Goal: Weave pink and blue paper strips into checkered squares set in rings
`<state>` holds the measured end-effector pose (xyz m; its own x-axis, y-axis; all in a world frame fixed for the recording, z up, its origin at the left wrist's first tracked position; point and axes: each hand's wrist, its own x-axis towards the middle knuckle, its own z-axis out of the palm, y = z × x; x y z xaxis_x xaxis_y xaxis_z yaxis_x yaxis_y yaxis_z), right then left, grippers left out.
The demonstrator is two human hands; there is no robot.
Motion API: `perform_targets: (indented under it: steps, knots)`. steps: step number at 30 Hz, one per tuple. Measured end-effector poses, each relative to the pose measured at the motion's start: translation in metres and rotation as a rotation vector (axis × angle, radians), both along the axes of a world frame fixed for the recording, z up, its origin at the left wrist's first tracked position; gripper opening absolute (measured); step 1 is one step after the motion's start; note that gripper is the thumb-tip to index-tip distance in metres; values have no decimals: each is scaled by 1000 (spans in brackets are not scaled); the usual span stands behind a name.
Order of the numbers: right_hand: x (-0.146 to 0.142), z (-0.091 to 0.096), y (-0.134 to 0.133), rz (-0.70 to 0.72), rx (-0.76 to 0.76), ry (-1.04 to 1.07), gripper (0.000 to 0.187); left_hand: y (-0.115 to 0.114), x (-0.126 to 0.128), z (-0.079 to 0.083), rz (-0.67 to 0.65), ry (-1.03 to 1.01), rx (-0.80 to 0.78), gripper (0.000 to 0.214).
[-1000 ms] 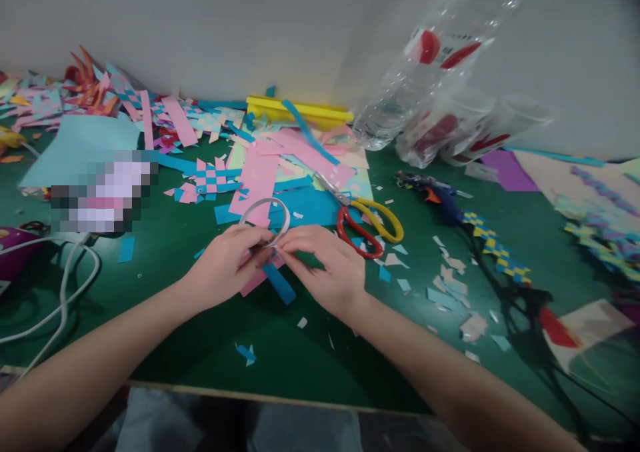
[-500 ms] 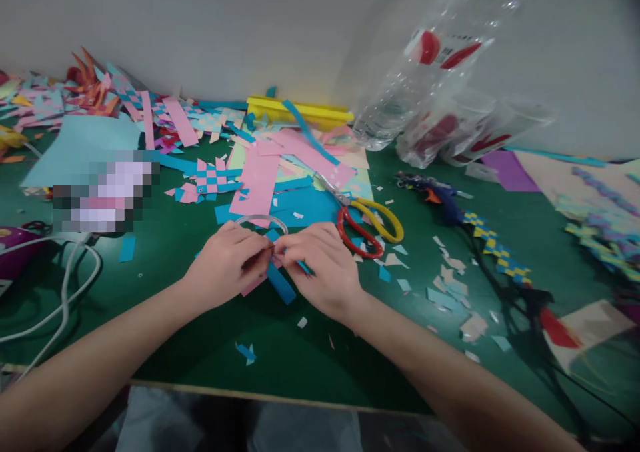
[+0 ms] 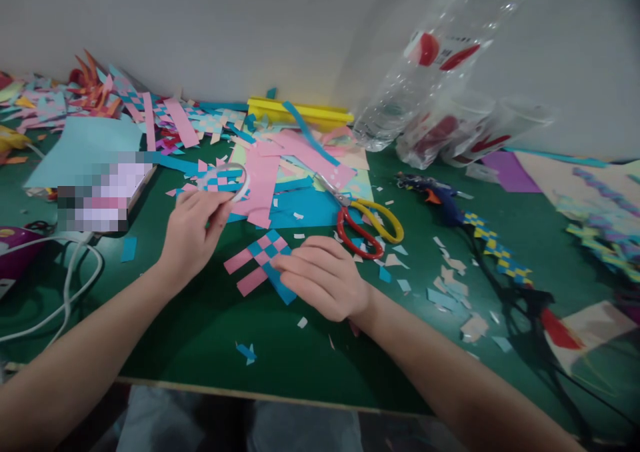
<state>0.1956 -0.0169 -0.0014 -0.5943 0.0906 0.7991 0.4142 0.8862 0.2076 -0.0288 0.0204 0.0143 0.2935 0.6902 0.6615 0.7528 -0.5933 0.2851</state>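
My left hand (image 3: 195,229) pinches a roll of clear tape (image 3: 246,180), lifted in front of the paper pile. Close to the table's middle lies a small checkered weave of pink and blue paper strips (image 3: 267,249), with loose strip ends pointing left and down. My right hand (image 3: 323,279) is closed at the weave's right side, its fingertips against the paper. Whatever sits between those fingertips is hidden. Scissors with one red and one yellow handle (image 3: 367,225) rest just beyond my right hand.
Behind the hands are pink and blue paper sheets (image 3: 295,205) and a yellow holder (image 3: 300,111). A phone (image 3: 137,185) with a white cable lies left. A plastic bottle (image 3: 425,65) and cups (image 3: 500,129) stand back right. Paper scraps (image 3: 450,282) litter the right side.
My hands have parted. The left one has moved left and away from me with the tape roll, uncovering the weave. My right hand stays near it, slightly lower.
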Motion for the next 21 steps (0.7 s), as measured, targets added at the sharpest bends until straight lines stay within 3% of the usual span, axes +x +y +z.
perform_targets:
  steps: [3, 10, 16, 21]
  knots:
    - [2, -7, 5, -77, -142, 43, 12, 10, -9, -6, 57, 83, 74, 20]
    - [-2, -8, 13, -159, -399, 350, 18, 12, -4, -19, 147, 245, -42, 36]
    - [-3, -10, 12, -185, -496, 441, 17, -11, 19, -9, -239, 134, -39, 16]
    - [-4, -10, 11, -156, -501, 427, 18, -16, 23, -10, -356, 79, -64, 18]
